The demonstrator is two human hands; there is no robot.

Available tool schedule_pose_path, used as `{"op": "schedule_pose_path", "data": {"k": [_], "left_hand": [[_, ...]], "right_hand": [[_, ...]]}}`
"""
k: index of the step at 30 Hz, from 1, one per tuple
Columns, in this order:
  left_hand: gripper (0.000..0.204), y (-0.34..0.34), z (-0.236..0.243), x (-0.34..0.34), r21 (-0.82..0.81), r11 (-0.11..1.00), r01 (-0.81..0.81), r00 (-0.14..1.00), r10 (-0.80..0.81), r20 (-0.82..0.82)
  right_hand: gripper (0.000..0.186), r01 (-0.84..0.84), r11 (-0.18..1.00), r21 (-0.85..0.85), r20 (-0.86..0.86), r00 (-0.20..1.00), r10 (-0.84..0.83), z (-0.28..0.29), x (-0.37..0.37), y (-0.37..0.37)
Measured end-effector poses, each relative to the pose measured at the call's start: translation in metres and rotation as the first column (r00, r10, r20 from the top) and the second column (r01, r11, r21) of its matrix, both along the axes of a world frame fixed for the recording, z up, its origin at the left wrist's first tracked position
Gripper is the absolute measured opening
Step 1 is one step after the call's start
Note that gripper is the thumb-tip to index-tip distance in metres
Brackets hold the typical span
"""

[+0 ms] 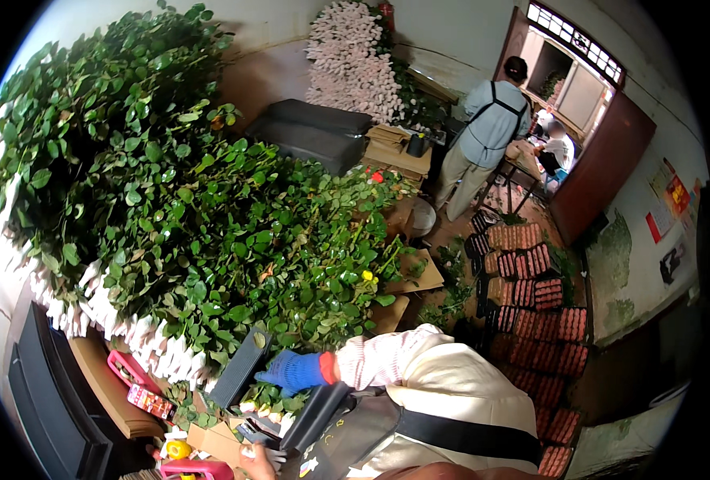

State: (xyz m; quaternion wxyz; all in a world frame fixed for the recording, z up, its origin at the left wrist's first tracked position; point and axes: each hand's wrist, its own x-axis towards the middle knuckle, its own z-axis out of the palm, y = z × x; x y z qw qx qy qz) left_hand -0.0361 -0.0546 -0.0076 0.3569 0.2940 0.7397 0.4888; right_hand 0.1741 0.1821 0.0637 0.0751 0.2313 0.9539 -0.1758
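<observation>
In the head view, the person's right hand (294, 371), in a blue knitted glove with a red cuff, is just beside the right edge of a dark grey, long rectangular block (241, 374). Its fingers point toward that edge; whether they are spread, pressed together or pinching anything, I cannot tell. The left hand (257, 462) is cut off by the lower rim; its fingers are too small and crowded to read.

Between the hands lie pale cream rose heads (267, 413) with green leaves, near the block's lower right corner, partly hidden by a black padded roll (313, 418). What carries them is covered.

Above, a large heap of green leafy stems (211, 232) hides its own support, with white-wrapped ends (151, 344) along its lower left edge. The pink plastic frame (199, 470) is cropped at the bottom. Farther off, a co-worker in an apron (495, 120) stands back turned, hands hidden.
</observation>
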Motion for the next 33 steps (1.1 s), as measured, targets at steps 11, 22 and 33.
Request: {"op": "schedule_pose_path", "data": {"k": [11, 22, 33], "left_hand": [[0.042, 0.024, 0.014, 0.029, -0.177, 0.924, 0.340, 0.938, -0.346, -0.006], [0.027, -0.067, 0.027, 0.027, -0.305, 0.897, -0.319, 0.882, 0.164, -0.441], [0.078, 0.007, 0.015, 0.032, 0.007, 0.999, 0.038, 0.993, -0.037, -0.111]], "right_hand": [[0.024, -0.256, 0.963, -0.085, 0.281, 0.921, 0.269, -0.023, -0.012, -0.021], [0.027, -0.392, 0.918, -0.068, 0.343, 0.855, 0.390, -0.001, -0.014, -0.022], [0.030, -0.349, 0.935, -0.054, 0.377, 0.860, 0.343, 0.002, -0.028, -0.029]]}}
